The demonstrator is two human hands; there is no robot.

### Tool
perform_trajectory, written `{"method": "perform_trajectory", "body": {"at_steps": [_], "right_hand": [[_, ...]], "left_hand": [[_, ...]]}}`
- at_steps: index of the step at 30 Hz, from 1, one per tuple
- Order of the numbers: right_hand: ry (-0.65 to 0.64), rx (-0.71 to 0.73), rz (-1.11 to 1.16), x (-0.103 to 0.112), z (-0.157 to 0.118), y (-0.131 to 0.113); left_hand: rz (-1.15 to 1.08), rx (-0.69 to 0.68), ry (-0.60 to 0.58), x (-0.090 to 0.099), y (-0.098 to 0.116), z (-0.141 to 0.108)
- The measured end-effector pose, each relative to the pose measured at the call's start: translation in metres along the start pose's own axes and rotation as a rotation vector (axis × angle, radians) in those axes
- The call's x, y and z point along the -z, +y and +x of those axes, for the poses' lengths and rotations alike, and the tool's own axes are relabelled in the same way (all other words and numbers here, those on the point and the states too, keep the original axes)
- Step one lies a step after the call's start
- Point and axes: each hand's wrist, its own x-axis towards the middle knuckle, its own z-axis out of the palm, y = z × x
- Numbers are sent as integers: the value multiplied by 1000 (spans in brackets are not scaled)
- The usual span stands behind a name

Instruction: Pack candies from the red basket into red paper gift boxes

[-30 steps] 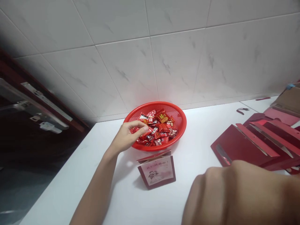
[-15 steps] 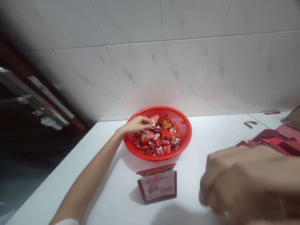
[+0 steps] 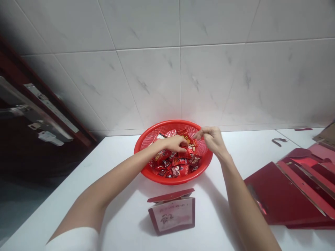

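Note:
A red plastic basket (image 3: pixel 146 176) with a perforated wall stands against the wall, holding many small red-wrapped snack packets (image 3: pixel 180 170). My left hand (image 3: pixel 176 143) reaches into it from the left, fingers bent down and closed on a red snack packet (image 3: pixel 185 152) near the middle. Over the basket's right rim is my right hand (image 3: pixel 212 140), its fingers curled and pointing left above the packets; whatever is inside them is hidden. In front of the basket a small dark red and white carton (image 3: pixel 172 216) stands upright, its red top flap partly raised.
At the right lie several dark red folded cartons (image 3: pixel 274 195). Behind them are a dark curled strip (image 3: pixel 278 141) and a flat red piece (image 3: pixel 303 129). The tiled wall (image 3: pixel 209 80) bounds the white table (image 3: pixel 115 150) at the back. A door with a lock and keys (image 3: pixel 51 137) is at left.
My right hand has moved from the right foreground to the basket's right rim. My left hand has shifted right and deeper over the packets. The view has moved slightly.

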Motion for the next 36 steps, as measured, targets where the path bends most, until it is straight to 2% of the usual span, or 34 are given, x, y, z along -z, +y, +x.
{"method": "perform_trajectory", "body": {"at_steps": [3, 6, 9, 13, 18, 20, 22, 24, 28, 32, 36], "right_hand": [[-49, -97, -19, -13, 3, 14], [-92, -184, -61, -18, 3, 21], [-92, -174, -147, -19, 2, 23], [-128, -126, -225, -18, 2, 24], [-258, -54, -65, -17, -1, 22], [-277, -38, 27, -17, -1, 21], [-279, -65, 69, -18, 0, 21], [-273, -116, 66, -19, 1, 21], [-218, -174, 53, -19, 2, 22], [-190, -182, 61, -19, 3, 23], [-149, -217, 99, -19, 4, 26]], "left_hand": [[55, 17, -110, -6, 1, 1], [95, 114, -146, -5, 1, -3], [103, 198, -147, 6, 0, -10], [-91, 220, -45, 24, 0, -20], [-550, 176, 263, 34, 4, -23], [-707, 189, 289, 32, 4, -21], [-799, 205, 258, 29, 3, -19], [-815, 219, 236, 26, 2, -17], [-724, 174, 275, 26, 9, -18], [-622, 118, 203, 28, 16, -21], [-628, 102, 208, 29, 9, -23]]}}
